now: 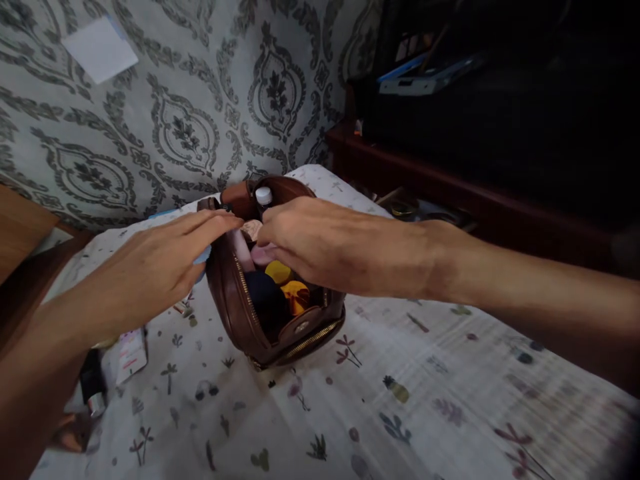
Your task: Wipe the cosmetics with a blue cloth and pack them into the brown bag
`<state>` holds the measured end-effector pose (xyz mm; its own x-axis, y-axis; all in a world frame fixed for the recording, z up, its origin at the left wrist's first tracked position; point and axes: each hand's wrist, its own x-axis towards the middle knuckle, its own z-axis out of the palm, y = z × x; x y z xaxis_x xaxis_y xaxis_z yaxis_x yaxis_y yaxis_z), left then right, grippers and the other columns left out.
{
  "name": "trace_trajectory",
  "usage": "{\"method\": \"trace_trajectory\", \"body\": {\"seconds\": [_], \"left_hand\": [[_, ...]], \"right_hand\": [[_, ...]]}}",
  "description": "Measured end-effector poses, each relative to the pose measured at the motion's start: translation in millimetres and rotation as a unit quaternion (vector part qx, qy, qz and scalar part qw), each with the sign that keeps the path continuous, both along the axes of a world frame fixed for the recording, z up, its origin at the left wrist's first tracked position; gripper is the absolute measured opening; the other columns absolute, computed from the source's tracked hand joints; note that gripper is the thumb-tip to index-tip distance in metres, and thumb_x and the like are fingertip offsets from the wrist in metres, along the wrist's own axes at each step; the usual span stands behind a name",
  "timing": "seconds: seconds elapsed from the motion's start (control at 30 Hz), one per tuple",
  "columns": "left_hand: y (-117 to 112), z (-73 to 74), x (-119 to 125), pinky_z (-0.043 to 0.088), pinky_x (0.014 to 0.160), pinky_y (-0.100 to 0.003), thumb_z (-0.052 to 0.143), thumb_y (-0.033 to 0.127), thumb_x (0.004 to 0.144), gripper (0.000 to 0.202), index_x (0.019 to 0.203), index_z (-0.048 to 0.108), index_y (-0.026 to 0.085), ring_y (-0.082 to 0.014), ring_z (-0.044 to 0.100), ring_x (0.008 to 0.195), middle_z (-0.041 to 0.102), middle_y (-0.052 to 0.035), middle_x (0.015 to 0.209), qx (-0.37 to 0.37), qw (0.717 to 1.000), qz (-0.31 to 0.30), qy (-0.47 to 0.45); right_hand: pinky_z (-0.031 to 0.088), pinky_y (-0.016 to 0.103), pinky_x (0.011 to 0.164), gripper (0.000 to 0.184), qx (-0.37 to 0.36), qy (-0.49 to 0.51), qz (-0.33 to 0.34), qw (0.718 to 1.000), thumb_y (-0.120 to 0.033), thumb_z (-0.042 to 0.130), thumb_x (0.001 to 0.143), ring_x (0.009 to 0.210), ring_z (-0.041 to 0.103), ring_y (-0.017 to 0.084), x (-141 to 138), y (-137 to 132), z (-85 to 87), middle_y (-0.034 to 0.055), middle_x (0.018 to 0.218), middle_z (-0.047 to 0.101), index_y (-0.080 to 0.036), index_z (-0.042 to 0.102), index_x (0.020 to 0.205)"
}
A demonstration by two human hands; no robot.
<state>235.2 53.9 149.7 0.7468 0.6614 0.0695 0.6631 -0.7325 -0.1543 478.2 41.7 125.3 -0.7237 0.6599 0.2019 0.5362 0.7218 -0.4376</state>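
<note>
A brown leather zip bag [223,303] stands unzipped on the bed. My left hand [173,257] lies over its left rim, fingers bent over the edge; a bit of something light blue [203,255] shows under them. Inside the opening, my right hand [305,243] has its fingers curled down beside a pink item [263,254], and its fingertips are partly hidden. Around it in the bag are a white-capped bottle [263,195], a round patterned item [251,230], a yellow round item [279,272], a shiny orange-gold item [296,297] and a dark blue item [265,293].
Left of the bag, a white tube [132,357] and a black tube with a silvery end [94,383] lie on the patterned sheet [320,413]. Patterned wallpaper [185,127] rises behind. A dark red wooden ledge [400,170] runs along the right.
</note>
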Motion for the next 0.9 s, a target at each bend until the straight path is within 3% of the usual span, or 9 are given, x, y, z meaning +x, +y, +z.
{"method": "trace_trajectory", "body": {"seconds": [0.13,0.27,0.47,0.57,0.73,0.9], "left_hand": [[2.2,-5.1,-2.7,0.045,0.114,-0.043,0.036,0.012,0.087,0.065,0.15,0.036,0.031,-0.0265,0.049,0.139,0.047,-0.0002,0.154,0.003,1.0,0.009,0.019],[2.9,-6.4,-2.9,0.046,0.114,-0.044,0.036,0.014,0.09,0.064,0.151,0.036,0.032,-0.0273,0.048,0.14,0.047,0.0007,0.155,0.003,1.0,0.004,0.005],[2.0,-7.1,-4.2,0.047,0.111,-0.046,0.037,0.013,0.09,0.064,0.152,0.035,0.03,-0.0296,0.049,0.14,0.045,-0.0034,0.157,0.008,1.0,0.0,0.011],[1.0,-8.0,-4.0,0.045,0.112,-0.046,0.036,0.012,0.091,0.064,0.152,0.034,0.028,-0.0288,0.046,0.142,0.044,-0.0049,0.158,0.009,1.0,0.006,0.015],[1.2,-9.9,-5.4,0.042,0.115,-0.047,0.034,0.011,0.092,0.064,0.154,0.034,0.025,-0.0274,0.045,0.143,0.043,-0.0059,0.158,0.013,1.0,0.004,0.021],[3.8,-12.4,-8.6,0.042,0.116,-0.043,0.034,0.009,0.091,0.067,0.156,0.032,0.024,-0.026,0.043,0.144,0.04,-0.005,0.16,0.019,1.0,-0.013,0.02]], "right_hand": [[0.038,0.025,0.063,0.009,0.039,-0.025,-0.001,0.999,-0.012,0.055,0.093,0.069,0.055,0.013,-3.4,-0.3,-10.0,0.0008,0.077,0.063,-0.015,0.063,0.091],[0.042,0.029,0.065,0.009,0.06,-0.126,-0.007,0.99,-0.012,0.059,0.089,0.078,0.062,0.018,-20.3,-4.4,-8.6,0.0094,0.092,0.068,-0.012,0.067,0.094],[0.044,0.031,0.061,0.018,-0.05,-0.193,-0.012,0.98,-0.011,0.058,0.085,0.081,0.066,0.025,-46.9,0.5,-15.5,0.0136,0.092,0.07,-0.01,0.07,0.098],[0.041,0.029,0.057,0.019,-0.075,-0.18,-0.01,0.981,-0.011,0.06,0.08,0.08,0.066,0.024,-47.7,2.4,-20.3,0.0138,0.094,0.071,-0.009,0.071,0.095],[0.036,0.028,0.055,0.018,-0.054,-0.151,0.022,0.987,-0.006,0.059,0.078,0.072,0.062,0.018,-48.1,-0.8,-17.3,0.0105,0.088,0.072,-0.009,0.071,0.091],[0.039,0.029,0.064,0.021,-0.015,-0.193,0.051,0.98,0.002,0.055,0.084,0.08,0.063,0.018,-60.1,-5.4,-16.9,0.0135,0.094,0.074,-0.003,0.072,0.095]]}}
